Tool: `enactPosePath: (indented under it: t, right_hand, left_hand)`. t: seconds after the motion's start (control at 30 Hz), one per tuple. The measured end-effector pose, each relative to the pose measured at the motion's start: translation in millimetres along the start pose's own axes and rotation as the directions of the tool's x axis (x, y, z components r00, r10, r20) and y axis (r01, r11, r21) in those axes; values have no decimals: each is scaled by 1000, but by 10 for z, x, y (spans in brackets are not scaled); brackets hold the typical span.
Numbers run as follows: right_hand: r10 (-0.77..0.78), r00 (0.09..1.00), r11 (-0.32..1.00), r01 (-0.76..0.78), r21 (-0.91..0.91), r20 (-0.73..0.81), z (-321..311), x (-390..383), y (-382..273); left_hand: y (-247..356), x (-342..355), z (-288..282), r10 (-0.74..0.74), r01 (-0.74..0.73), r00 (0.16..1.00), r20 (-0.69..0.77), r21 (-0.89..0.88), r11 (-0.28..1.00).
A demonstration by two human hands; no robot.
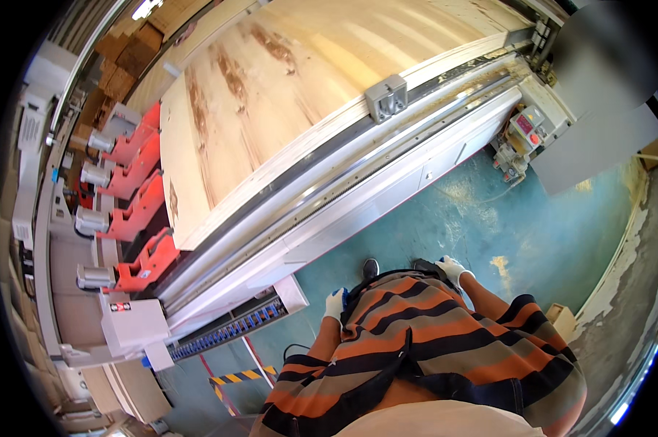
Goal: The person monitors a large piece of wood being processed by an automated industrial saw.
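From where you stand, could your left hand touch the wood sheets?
Probably not without stepping closer: green floor and the machine's white side panel lie between the left hand and the wood sheets.

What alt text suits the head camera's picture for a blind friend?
White-gloved left hand and right hand near the hem of a striped shirt, beside a long machine carrying stacked wood sheets. Four red arms line the sheets' left end; the floor is blue-green.

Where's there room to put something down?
The green floor has a wide bare patch between the machine, striped shirt and concrete. The top of the wood is bare between the red arms and grey block. It's crowded at the left: those arms and silver motors.
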State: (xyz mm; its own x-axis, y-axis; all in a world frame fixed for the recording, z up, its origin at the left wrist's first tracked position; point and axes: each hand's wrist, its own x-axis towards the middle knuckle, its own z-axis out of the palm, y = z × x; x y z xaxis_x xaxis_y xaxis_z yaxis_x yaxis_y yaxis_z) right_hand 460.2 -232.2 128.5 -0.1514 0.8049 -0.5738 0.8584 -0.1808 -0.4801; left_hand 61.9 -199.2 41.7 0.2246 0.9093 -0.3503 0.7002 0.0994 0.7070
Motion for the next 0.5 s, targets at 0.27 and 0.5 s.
enactPosePath:
  t: [0.27,0.5]
  right_hand:
    - [223,973,963,-212,166,-53,199,-169,515]
    - [349,932,874,-289,391,-92,423,-76,752]
  left_hand:
    - [447,176,148,267,-292,956,119,328,899]
    - [523,343,151,-86,116,987,138,-228,967]
